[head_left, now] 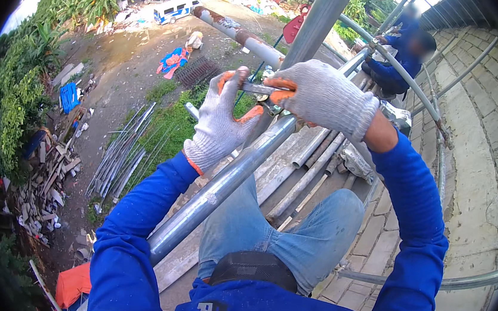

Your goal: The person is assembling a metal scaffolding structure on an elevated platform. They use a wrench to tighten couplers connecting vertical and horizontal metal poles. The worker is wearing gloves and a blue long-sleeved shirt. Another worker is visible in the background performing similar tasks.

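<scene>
Only got the head view here. The right hand (326, 97), in a grey knit glove with orange on the fingers, is closed around one end of a slim metal bar (258, 88), thumb and fingers pinching it. The left hand (220, 114), gloved too, has its fingertips up at the bar's other end while its thumb sits spread apart; can't tell if those fingers really clamp it or just touch.

The bar is up in front of the person, level-ish, close by the slanted metal pole (323, 22) and above the shiny pipe rail (215, 191) running between the forearms.

Handling-wise, I'd guess it's stiff, fairly light but dense for its size, and not fragile. Smooth metal could slide in knit gloves, so the orange patches probably give the better bite. I'd take hold at the ends, one hand each, and keep it pinched tight, since the ground (131, 66) is well below.
</scene>
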`<action>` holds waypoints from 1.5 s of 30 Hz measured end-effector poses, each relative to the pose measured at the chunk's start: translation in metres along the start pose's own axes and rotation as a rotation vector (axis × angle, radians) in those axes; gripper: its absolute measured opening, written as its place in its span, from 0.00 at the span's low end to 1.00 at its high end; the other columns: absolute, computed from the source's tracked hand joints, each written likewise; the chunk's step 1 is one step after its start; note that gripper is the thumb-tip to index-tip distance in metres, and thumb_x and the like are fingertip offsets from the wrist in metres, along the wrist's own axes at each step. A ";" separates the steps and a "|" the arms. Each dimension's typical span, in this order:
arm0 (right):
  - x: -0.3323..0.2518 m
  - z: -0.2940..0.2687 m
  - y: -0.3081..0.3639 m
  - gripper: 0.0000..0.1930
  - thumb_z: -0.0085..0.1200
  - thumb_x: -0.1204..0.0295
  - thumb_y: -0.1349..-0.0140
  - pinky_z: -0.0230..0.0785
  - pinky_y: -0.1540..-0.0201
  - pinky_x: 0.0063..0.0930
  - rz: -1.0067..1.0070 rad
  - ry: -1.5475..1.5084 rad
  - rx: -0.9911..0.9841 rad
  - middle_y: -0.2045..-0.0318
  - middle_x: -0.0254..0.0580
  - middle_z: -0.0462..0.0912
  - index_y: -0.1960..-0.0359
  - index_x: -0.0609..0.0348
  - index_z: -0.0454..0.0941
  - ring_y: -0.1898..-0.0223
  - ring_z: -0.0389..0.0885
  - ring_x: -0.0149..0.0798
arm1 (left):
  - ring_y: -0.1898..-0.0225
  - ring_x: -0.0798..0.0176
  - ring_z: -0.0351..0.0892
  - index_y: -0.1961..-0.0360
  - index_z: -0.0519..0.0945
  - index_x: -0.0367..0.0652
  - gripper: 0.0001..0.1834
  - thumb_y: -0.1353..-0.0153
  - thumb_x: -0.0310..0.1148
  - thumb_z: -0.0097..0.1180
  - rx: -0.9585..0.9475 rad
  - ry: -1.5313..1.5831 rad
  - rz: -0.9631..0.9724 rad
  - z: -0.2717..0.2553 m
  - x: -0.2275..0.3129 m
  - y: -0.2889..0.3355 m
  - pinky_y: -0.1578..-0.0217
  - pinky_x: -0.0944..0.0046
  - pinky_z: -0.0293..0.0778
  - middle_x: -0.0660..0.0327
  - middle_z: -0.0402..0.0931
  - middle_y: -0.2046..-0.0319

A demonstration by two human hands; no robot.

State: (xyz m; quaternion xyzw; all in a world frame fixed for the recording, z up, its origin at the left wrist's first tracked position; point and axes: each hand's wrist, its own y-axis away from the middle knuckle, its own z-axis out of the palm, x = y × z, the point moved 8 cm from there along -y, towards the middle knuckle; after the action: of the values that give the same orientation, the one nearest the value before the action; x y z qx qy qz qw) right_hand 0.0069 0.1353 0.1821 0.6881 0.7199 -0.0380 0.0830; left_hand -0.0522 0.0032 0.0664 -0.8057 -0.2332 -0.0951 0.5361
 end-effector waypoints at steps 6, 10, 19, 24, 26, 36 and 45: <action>-0.003 0.003 -0.002 0.20 0.57 0.60 0.27 0.81 0.66 0.38 -0.173 0.120 0.224 0.70 0.49 0.88 0.40 0.53 0.84 0.75 0.88 0.42 | 0.45 0.59 0.82 0.26 0.65 0.36 0.40 0.37 0.24 0.70 -0.089 0.957 -0.513 0.026 -0.055 -0.004 0.44 0.60 0.82 0.52 0.72 0.40; 0.038 -0.034 0.033 0.20 0.57 0.57 0.28 0.81 0.59 0.39 0.008 -0.101 0.388 0.66 0.54 0.89 0.44 0.56 0.87 0.67 0.89 0.46 | 0.44 0.58 0.81 0.27 0.67 0.36 0.37 0.35 0.27 0.69 -0.022 0.902 -0.803 0.047 -0.081 0.019 0.41 0.58 0.80 0.52 0.72 0.40; 0.059 -0.063 0.077 0.16 0.60 0.67 0.27 0.76 0.71 0.27 -0.108 0.095 0.523 0.75 0.41 0.84 0.45 0.65 0.83 0.77 0.82 0.28 | 0.40 0.53 0.81 0.39 0.79 0.35 0.24 0.35 0.31 0.66 -0.212 0.656 -0.457 0.074 -0.037 -0.027 0.38 0.56 0.77 0.49 0.77 0.42; 0.060 -0.052 0.077 0.15 0.59 0.69 0.27 0.78 0.69 0.30 0.011 -0.226 0.460 0.74 0.43 0.86 0.45 0.64 0.81 0.75 0.86 0.32 | 0.39 0.58 0.79 0.41 0.81 0.36 0.21 0.35 0.27 0.66 -0.268 0.605 -0.393 0.077 -0.038 -0.020 0.41 0.59 0.78 0.56 0.72 0.37; 0.040 -0.043 0.074 0.11 0.54 0.69 0.25 0.78 0.70 0.39 -0.092 0.084 0.469 0.74 0.51 0.85 0.47 0.61 0.79 0.74 0.88 0.48 | 0.36 0.61 0.76 0.35 0.76 0.35 0.25 0.33 0.23 0.64 -0.284 0.591 -0.383 0.078 -0.037 -0.019 0.39 0.61 0.78 0.58 0.70 0.36; -0.004 0.024 0.040 0.06 0.56 0.71 0.33 0.80 0.75 0.42 -0.222 0.078 0.586 0.75 0.45 0.83 0.58 0.56 0.76 0.74 0.89 0.49 | 0.34 0.52 0.76 0.25 0.63 0.36 0.28 0.21 0.36 0.47 -0.145 1.501 -0.552 0.042 0.005 -0.021 0.33 0.52 0.72 0.47 0.73 0.32; -0.019 0.004 0.037 0.15 0.60 0.61 0.33 0.82 0.69 0.44 -0.115 0.107 0.533 0.72 0.49 0.85 0.58 0.63 0.80 0.69 0.90 0.50 | 0.58 0.62 0.83 0.34 0.73 0.44 0.21 0.19 0.43 0.49 0.077 1.628 -0.697 0.039 -0.035 -0.025 0.61 0.60 0.80 0.60 0.82 0.55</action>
State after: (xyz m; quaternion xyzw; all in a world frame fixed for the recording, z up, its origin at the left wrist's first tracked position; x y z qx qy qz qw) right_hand 0.0448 0.1180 0.1834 0.6447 0.7257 -0.1942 -0.1413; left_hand -0.0982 0.0369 0.0565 -0.3528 -0.0147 -0.7887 0.5032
